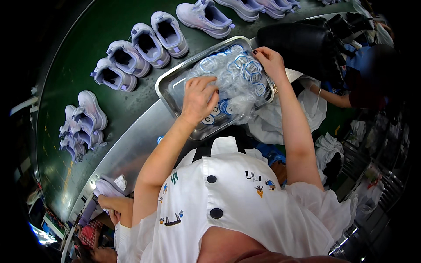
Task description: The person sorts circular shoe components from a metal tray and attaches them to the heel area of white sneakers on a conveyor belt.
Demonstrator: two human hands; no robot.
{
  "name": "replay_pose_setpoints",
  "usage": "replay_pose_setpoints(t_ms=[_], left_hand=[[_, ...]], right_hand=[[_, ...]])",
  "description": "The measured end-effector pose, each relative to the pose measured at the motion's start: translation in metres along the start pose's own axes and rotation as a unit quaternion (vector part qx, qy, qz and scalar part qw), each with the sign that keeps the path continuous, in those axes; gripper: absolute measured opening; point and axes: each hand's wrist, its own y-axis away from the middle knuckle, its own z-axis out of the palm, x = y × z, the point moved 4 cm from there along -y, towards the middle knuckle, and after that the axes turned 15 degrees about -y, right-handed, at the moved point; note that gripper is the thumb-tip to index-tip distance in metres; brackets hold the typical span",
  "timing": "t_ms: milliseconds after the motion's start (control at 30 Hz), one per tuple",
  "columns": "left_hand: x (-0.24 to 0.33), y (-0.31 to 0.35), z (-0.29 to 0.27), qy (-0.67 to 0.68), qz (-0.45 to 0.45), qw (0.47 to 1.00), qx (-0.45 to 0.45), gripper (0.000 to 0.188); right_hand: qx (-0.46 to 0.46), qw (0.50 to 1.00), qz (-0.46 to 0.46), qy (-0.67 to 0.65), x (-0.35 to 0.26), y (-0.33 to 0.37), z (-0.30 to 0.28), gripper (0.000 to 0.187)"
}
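Note:
A metal tray [163, 86] in front of me holds crumpled clear plastic [228, 79] and many small round white-and-blue tags [252, 70]. Over the tray's left part, my left hand [199, 100] is loosely curled, its index finger and thumb apart with nothing visible between them. At the far right rim is my right hand [270, 63], thumb and forefinger drawn together. Whatever may be in that pinch is too small to make out. More tags [217, 111] lie to the right of the left hand, partly under plastic.
Pale lilac sneakers [149, 44] line the green table [118, 114] beyond the tray, with more shoes [81, 122] at the left. A black padded object [294, 46] is right of the tray. Co-workers' arms show at the right [335, 97] and lower left [116, 206].

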Motion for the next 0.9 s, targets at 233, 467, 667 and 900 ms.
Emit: replay_pose_setpoints(t_ms=[233, 467, 667, 900], left_hand=[[0.008, -0.063, 0.024, 0.077, -0.013, 0.996, -0.035, 0.023], [0.033, -0.064, 0.066, -0.029, 0.078, 0.981, -0.175, 0.061], [0.03, -0.053, 0.071, -0.115, 0.143, 0.958, -0.218, 0.056], [0.03, -0.051, 0.067, -0.105, 0.14, 0.961, -0.215, 0.053]], right_hand=[[-0.04, 0.988, -0.002, -0.148, -0.003, 0.015, 0.0, 0.02], [-0.077, 0.941, -0.298, 0.14, -0.031, 0.067, 0.001, 0.019], [0.13, 0.99, -0.057, -0.012, 0.002, 0.048, -0.035, 0.022], [0.08, 0.978, -0.104, 0.16, 0.006, 0.009, -0.027, 0.015]])
